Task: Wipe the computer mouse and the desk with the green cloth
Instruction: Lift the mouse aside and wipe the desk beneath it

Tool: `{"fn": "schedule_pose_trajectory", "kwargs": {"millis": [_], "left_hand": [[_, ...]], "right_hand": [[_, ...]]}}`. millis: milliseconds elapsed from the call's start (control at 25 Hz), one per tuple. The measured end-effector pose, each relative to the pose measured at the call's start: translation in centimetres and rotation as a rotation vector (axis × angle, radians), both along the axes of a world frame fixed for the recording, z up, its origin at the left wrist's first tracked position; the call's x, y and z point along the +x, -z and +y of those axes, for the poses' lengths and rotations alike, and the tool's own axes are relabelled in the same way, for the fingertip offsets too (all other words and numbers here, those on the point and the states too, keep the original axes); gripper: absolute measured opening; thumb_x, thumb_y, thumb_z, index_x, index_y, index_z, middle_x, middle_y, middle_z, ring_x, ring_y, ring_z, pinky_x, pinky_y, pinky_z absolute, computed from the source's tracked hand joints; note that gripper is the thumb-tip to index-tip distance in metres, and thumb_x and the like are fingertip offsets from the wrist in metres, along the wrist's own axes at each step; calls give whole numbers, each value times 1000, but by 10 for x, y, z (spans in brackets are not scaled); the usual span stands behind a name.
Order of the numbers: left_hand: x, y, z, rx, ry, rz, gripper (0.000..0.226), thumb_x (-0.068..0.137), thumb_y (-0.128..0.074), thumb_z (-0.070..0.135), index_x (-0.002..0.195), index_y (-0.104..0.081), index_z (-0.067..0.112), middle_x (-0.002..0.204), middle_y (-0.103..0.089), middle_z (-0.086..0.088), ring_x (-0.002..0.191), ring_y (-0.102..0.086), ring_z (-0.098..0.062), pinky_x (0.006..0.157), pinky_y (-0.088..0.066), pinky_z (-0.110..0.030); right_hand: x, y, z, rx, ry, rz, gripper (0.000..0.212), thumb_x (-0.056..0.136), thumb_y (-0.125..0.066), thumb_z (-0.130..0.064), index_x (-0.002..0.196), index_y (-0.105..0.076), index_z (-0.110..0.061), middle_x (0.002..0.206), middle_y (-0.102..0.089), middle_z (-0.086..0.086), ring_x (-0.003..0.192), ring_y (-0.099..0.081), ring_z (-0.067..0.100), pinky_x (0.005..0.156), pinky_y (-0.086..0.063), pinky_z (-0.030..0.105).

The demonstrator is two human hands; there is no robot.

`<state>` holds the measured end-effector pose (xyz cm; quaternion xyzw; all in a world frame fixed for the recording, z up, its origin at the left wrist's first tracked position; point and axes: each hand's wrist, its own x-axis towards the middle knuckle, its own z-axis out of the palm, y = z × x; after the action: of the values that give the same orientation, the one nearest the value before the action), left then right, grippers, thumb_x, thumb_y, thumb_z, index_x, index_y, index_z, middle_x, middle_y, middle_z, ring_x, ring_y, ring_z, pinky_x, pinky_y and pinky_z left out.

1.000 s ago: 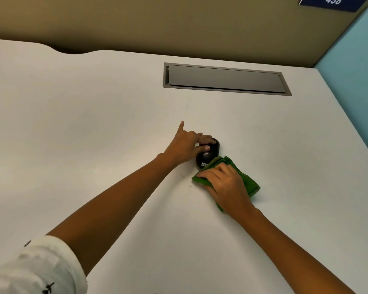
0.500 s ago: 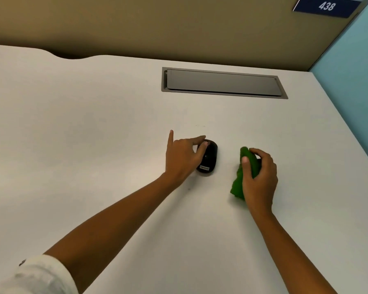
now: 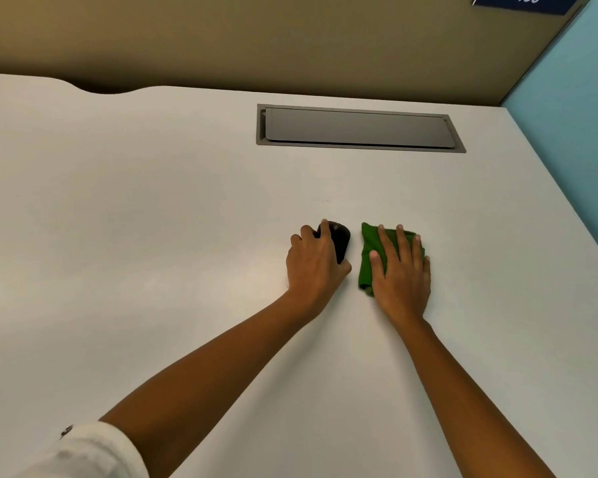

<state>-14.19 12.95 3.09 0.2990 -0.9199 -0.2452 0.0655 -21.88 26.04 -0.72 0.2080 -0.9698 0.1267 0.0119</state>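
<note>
A black computer mouse [image 3: 341,240] lies on the white desk [image 3: 152,236] near its middle. My left hand [image 3: 314,263] covers the mouse's left side, fingers curled over its top and thumb at its near end. Just to the right, a folded green cloth [image 3: 370,257] lies flat on the desk. My right hand [image 3: 403,270] presses down on the cloth with fingers spread, hiding most of it. A narrow strip of bare desk separates mouse and cloth.
A grey cable hatch [image 3: 359,128] is set flush into the desk behind the hands. A tan partition [image 3: 256,39] runs along the back, and a light blue wall [image 3: 573,108] borders the desk's right edge.
My right hand turned palm down and flattened the bunched cloth onto the desk, closer to the mouse. My left hand closed over the mouse, its raised index finger now lowered.
</note>
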Motion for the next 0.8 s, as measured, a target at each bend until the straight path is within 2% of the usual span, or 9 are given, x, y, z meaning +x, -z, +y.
{"fn": "schedule_pose_trajectory", "kwargs": {"millis": [200, 320, 560, 800], "left_hand": [[15, -17, -36, 52, -108, 105, 69, 80, -68, 37, 139, -42, 12, 116, -57, -15, 98, -56, -30, 71, -44, -30], [28, -25, -63, 42, -189, 162, 64, 80, -70, 36, 135, -48, 12, 113, -59, -15, 95, -57, -29, 71, -41, -28], [45, -33, -97, -5, -291, 182, 59, 80, -69, 40, 130, -53, 12, 110, -62, -16, 96, -58, -29, 74, -46, -32], [57, -33, -90, -53, -313, 157, 59, 81, -67, 43, 128, -53, 10, 109, -62, -15, 96, -58, -30, 77, -51, -38]], "right_hand": [[-42, -1, -43, 7, -49, -48, 48, 99, -24, -45, 146, -18, -41, 159, -17, -3, 147, -8, 26, 119, -13, 50], [-64, -6, -87, 5, -157, -90, 46, 99, -24, -45, 145, -19, -43, 159, -16, -4, 147, -8, 26, 120, -12, 49], [-44, -13, -143, 41, -830, -129, 41, 97, -41, -36, 138, -40, -38, 155, -29, -9, 146, -16, 21, 118, -19, 47], [0, -11, -113, 15, -1163, -143, 37, 96, -47, -31, 133, -50, -33, 152, -36, -5, 146, -17, 21, 117, -17, 45]]}}
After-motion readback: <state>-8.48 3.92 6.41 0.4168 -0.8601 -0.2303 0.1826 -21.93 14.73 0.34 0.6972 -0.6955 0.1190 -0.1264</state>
